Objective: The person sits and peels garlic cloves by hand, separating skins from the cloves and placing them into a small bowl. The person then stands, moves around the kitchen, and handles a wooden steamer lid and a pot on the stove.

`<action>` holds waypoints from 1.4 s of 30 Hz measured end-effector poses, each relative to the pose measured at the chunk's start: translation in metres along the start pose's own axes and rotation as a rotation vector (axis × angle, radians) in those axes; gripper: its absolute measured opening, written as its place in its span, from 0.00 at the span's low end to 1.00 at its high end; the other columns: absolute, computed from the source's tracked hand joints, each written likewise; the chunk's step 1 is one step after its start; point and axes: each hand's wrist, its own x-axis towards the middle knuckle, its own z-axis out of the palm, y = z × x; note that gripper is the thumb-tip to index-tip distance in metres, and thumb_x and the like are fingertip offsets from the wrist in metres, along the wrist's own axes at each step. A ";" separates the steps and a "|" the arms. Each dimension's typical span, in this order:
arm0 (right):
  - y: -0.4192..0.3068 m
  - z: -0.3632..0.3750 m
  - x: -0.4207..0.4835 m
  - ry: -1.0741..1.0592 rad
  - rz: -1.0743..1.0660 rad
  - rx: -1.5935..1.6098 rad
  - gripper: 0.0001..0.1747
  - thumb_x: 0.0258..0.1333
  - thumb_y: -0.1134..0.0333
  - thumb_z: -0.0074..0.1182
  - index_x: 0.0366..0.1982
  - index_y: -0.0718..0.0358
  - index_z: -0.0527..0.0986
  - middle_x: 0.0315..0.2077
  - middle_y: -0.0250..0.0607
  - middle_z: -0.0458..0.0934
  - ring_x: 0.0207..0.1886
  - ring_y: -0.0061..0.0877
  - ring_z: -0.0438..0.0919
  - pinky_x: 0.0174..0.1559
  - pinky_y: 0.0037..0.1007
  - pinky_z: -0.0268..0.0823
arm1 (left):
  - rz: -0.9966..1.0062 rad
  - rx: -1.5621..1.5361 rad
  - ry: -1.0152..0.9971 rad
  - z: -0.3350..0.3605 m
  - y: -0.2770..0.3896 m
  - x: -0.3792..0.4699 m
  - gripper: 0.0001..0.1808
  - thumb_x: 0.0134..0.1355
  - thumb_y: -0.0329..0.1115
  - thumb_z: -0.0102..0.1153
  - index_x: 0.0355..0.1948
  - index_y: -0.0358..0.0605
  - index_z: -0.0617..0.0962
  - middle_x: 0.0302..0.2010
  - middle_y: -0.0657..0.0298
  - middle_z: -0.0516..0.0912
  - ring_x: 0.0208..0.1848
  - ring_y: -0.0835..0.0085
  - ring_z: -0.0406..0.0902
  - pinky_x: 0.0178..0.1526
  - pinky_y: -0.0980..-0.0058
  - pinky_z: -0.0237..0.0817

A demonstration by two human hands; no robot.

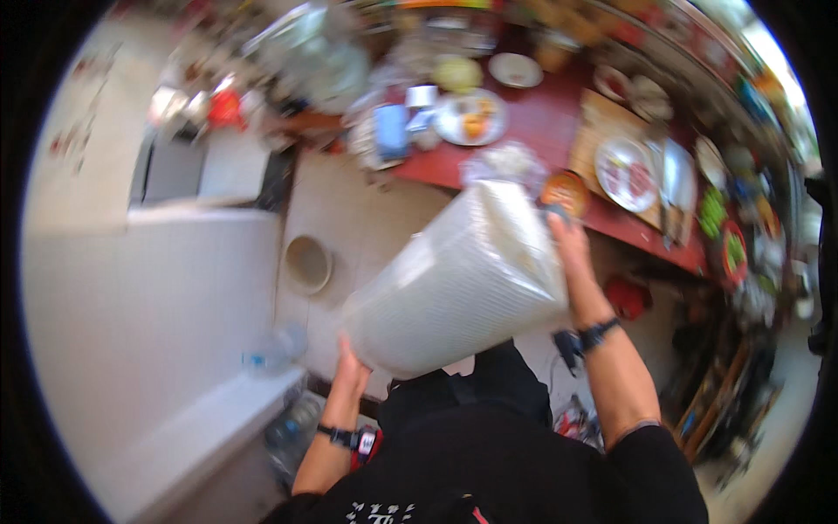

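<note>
A large whitish roll or package in clear plastic wrap (pixel 452 281) is held slanting across my front, its folded end up at the right. My left hand (pixel 353 360) grips its lower left end. At the upper right end, my right hand (pixel 568 232) holds the edge of the plastic; its palm side is hidden. Just beyond that hand, an orange bowl (pixel 564 191) stands on the red table (pixel 537 124), near a clear plastic bag with white contents (pixel 504 164). Both wrists wear dark bands. The picture is blurred.
On the table are a plate of orange food (pixel 473 118), a wooden board (pixel 589 131) with a plate of sliced food (pixel 625 173), and a cleaver (pixel 669 177). A bucket (pixel 308 264) stands on the floor at the left, beside a white partition (pixel 203 281).
</note>
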 end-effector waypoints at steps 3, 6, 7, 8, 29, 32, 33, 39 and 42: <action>-0.053 0.025 -0.041 -0.118 -0.075 0.032 0.36 0.64 0.51 0.61 0.65 0.69 0.71 0.52 0.43 0.79 0.53 0.29 0.77 0.59 0.33 0.68 | 0.075 -0.051 -0.071 -0.039 -0.019 0.018 0.45 0.76 0.69 0.23 0.81 0.48 0.52 0.82 0.60 0.54 0.82 0.59 0.50 0.80 0.52 0.45; -0.118 0.071 -0.097 -0.297 -0.319 -0.260 0.32 0.61 0.53 0.61 0.57 0.68 0.72 0.44 0.37 0.77 0.46 0.24 0.75 0.51 0.29 0.68 | 0.047 -0.220 -0.052 -0.095 -0.026 0.039 0.46 0.76 0.70 0.28 0.79 0.43 0.57 0.81 0.56 0.56 0.80 0.59 0.54 0.79 0.54 0.48; -0.138 0.093 -0.117 -0.262 -0.413 -0.426 0.28 0.60 0.52 0.61 0.52 0.66 0.73 0.38 0.32 0.75 0.40 0.22 0.73 0.46 0.28 0.68 | 0.057 -0.239 -0.054 -0.115 -0.027 0.043 0.47 0.76 0.70 0.28 0.79 0.43 0.57 0.81 0.56 0.56 0.80 0.59 0.54 0.78 0.54 0.48; -0.165 0.114 -0.141 -0.397 -0.392 -0.503 0.28 0.57 0.53 0.62 0.50 0.66 0.72 0.37 0.33 0.75 0.40 0.22 0.72 0.46 0.28 0.68 | 0.057 -0.252 -0.047 -0.138 -0.028 0.037 0.47 0.75 0.71 0.29 0.79 0.44 0.57 0.81 0.56 0.56 0.80 0.59 0.55 0.78 0.55 0.49; -0.092 0.696 -0.404 -1.237 -1.469 -1.130 0.27 0.40 0.55 0.73 0.39 0.59 0.72 0.33 0.41 0.79 0.37 0.37 0.80 0.45 0.39 0.67 | 0.593 0.698 0.497 -0.447 0.157 -0.120 0.34 0.59 0.39 0.70 0.63 0.37 0.71 0.55 0.45 0.80 0.56 0.51 0.80 0.59 0.59 0.73; -0.078 0.735 -0.408 -1.302 -1.519 -1.160 0.28 0.42 0.55 0.73 0.42 0.59 0.73 0.35 0.39 0.80 0.40 0.35 0.81 0.47 0.39 0.67 | 0.521 0.869 0.516 -0.450 0.163 -0.101 0.35 0.56 0.38 0.71 0.61 0.38 0.70 0.54 0.42 0.76 0.55 0.41 0.78 0.57 0.51 0.72; -0.073 0.743 -0.408 -1.314 -1.526 -1.149 0.29 0.43 0.55 0.73 0.43 0.59 0.73 0.36 0.38 0.80 0.40 0.35 0.81 0.47 0.39 0.67 | 0.520 0.826 0.508 -0.457 0.159 -0.096 0.35 0.55 0.37 0.71 0.61 0.38 0.70 0.55 0.41 0.75 0.55 0.41 0.78 0.57 0.51 0.72; -0.036 0.793 -0.411 -1.325 -1.485 -1.114 0.26 0.41 0.58 0.71 0.42 0.59 0.74 0.34 0.38 0.78 0.40 0.35 0.80 0.47 0.38 0.67 | 0.446 0.842 0.491 -0.510 0.144 -0.057 0.36 0.53 0.34 0.71 0.60 0.34 0.69 0.53 0.40 0.74 0.53 0.39 0.78 0.54 0.53 0.74; -0.010 0.825 -0.415 -1.333 -1.443 -1.119 0.21 0.48 0.59 0.67 0.42 0.58 0.75 0.35 0.37 0.79 0.40 0.34 0.80 0.47 0.39 0.66 | 0.383 0.815 0.415 -0.553 0.145 -0.038 0.38 0.53 0.35 0.71 0.62 0.32 0.69 0.55 0.37 0.74 0.57 0.38 0.76 0.60 0.53 0.71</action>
